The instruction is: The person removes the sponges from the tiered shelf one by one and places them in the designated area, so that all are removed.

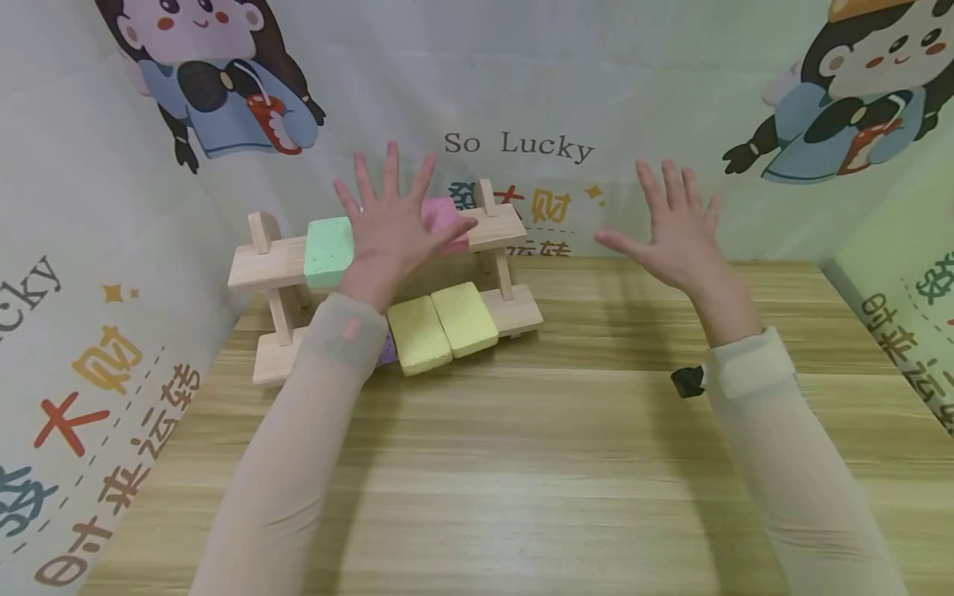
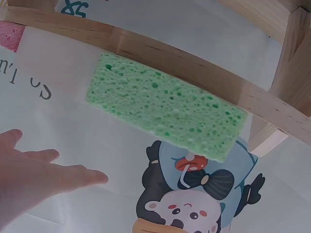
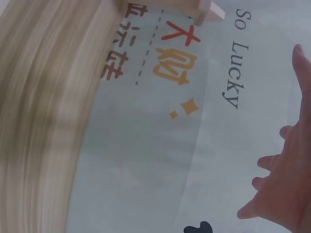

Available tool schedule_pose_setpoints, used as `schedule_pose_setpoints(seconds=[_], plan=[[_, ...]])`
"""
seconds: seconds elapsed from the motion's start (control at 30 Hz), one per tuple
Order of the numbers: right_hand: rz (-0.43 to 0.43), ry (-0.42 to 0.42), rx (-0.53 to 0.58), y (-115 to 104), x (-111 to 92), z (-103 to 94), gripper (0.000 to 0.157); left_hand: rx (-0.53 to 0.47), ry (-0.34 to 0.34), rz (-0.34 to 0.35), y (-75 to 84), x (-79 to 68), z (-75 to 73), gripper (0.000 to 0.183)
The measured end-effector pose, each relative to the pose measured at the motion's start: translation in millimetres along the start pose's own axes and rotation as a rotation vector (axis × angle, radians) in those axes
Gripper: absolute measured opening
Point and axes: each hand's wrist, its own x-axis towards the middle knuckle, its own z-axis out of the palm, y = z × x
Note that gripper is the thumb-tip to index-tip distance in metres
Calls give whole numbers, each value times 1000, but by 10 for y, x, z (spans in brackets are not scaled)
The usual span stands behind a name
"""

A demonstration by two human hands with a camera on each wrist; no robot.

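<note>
My left hand is raised with its fingers spread, overlapping the small two-tier wooden rack in the head view. On the rack's upper shelf sit a green sponge and a pink sponge, both partly covered by that hand. Two yellow sponges lie side by side on the lower shelf, beside a purple sponge mostly hidden behind my left sleeve. Off to the right of the rack, my right hand is held up, fingers spread and palm bare. Neither hand holds anything.
The rack stands at the back left of a wood-grain table. A printed cloth with cartoon figures and lettering hangs behind and along both sides. A small black object shows at my right cuff.
</note>
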Motion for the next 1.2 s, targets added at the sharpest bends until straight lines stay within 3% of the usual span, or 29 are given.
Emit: schedule_pose_setpoints(seconds=[0.43,1.0,1.2], plan=[[-37,61,24,-94,17,45,112,5,70,23,-32,7,-20,91],[-79,97,143,-192,41,215,109,-165,261,73,-56,-58,-31,67],[-85,102,171,-224,55,299,109,-185,286,69,-78,-71,-31,63]])
